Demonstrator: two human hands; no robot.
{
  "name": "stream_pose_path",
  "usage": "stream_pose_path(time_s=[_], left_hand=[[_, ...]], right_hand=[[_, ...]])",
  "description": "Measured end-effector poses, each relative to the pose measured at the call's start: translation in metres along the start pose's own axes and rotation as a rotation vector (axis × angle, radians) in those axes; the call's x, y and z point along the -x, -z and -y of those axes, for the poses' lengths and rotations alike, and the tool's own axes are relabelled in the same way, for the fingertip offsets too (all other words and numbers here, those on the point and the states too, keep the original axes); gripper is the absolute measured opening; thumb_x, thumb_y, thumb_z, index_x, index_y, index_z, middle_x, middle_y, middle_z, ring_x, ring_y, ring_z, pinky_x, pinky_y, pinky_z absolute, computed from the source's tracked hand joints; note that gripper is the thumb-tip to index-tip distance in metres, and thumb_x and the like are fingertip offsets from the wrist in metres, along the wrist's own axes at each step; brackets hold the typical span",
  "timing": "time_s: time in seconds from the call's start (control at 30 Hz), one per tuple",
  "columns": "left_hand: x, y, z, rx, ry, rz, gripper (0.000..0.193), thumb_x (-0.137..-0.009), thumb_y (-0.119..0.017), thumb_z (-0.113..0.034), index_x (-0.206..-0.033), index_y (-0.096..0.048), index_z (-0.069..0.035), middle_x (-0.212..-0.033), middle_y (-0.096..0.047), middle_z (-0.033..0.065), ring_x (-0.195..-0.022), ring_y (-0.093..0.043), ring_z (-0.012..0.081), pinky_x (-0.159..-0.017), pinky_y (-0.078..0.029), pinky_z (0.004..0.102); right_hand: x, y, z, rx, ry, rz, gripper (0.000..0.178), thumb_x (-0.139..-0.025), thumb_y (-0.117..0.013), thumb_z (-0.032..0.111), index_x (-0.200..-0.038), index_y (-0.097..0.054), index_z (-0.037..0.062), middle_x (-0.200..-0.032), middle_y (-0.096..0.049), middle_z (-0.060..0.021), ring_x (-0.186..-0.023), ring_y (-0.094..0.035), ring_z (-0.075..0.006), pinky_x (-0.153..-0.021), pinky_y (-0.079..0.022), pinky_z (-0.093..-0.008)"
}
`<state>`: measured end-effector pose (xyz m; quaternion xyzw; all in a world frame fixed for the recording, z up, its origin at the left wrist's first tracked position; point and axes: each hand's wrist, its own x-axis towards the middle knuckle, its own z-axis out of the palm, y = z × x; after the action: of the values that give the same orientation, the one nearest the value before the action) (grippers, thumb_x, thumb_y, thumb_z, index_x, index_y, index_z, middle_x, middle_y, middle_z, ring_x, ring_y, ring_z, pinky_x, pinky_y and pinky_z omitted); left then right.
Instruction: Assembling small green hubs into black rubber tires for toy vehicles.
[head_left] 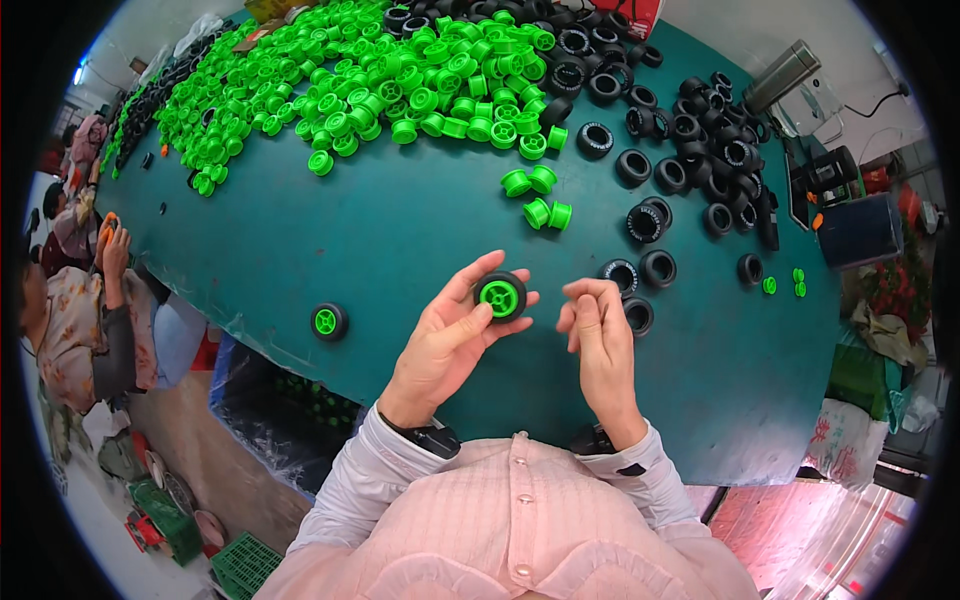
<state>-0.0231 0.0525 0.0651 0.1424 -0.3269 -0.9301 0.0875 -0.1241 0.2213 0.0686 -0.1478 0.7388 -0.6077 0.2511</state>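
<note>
My left hand (438,345) holds an assembled toy wheel (500,296), a green spoked rim inside a black tyre, with the thumb on its face and the fingers behind. To the right, my right hand (603,345) is raised, its fingers loosely bent and a little apart, with nothing visible in them. Just beyond it lie several loose black tyres (658,268). Another finished wheel (327,321) rests on the green table (400,235), left of my left hand.
A big heap of green rims (400,85) covers the far side, with several stray rims (537,212) nearer. Black tyres (715,160) are piled at the far right by a metal flask (785,75). A lined blue crate (270,410) stands below the left edge; a person (90,320) sits at left.
</note>
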Motion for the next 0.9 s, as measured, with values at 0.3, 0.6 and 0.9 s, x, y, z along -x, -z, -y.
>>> stream_pose_path(time_s=[0.3, 0.6, 0.9], left_hand=[[0.002, 0.009, 0.006, -0.116, -0.033, -0.121, 0.042, -0.102, -0.062, -0.016, -0.138, -0.049, 0.001, -0.137, -0.057, 0.0238, -0.123, -0.062, 0.0346, -0.101, -0.056, 0.043], [0.0, 0.006, 0.004, -0.074, -0.039, -0.138, 0.042, -0.102, -0.062, -0.016, -0.138, -0.048, 0.001, -0.136, -0.058, 0.0238, -0.123, -0.062, 0.0352, -0.102, -0.055, 0.0433], [0.0, -0.001, 0.01, -0.166, -0.143, -0.19, 0.041, -0.101, -0.064, -0.014, -0.137, -0.05, 0.001, -0.133, -0.061, 0.0199, -0.122, -0.063, 0.0318, -0.103, -0.054, 0.0411]], right_hand=[[0.001, -0.013, 0.002, -0.001, 0.204, 0.097, 0.016, -0.104, -0.059, 0.014, -0.11, -0.06, -0.0002, -0.093, -0.06, -0.0059, -0.075, -0.056, -0.0098, -0.064, -0.045, -0.0243], [0.003, -0.02, -0.008, 0.111, 0.152, 0.092, 0.015, -0.106, -0.053, 0.015, -0.11, -0.06, 0.0016, -0.08, -0.063, -0.0102, -0.067, -0.061, -0.0201, -0.061, -0.045, -0.0321], [0.008, -0.027, 0.018, 0.431, 0.219, 0.078, 0.008, -0.1, -0.06, 0.013, -0.1, -0.062, 0.0051, -0.08, -0.066, -0.0139, -0.066, -0.065, -0.0327, -0.057, -0.047, -0.041]])
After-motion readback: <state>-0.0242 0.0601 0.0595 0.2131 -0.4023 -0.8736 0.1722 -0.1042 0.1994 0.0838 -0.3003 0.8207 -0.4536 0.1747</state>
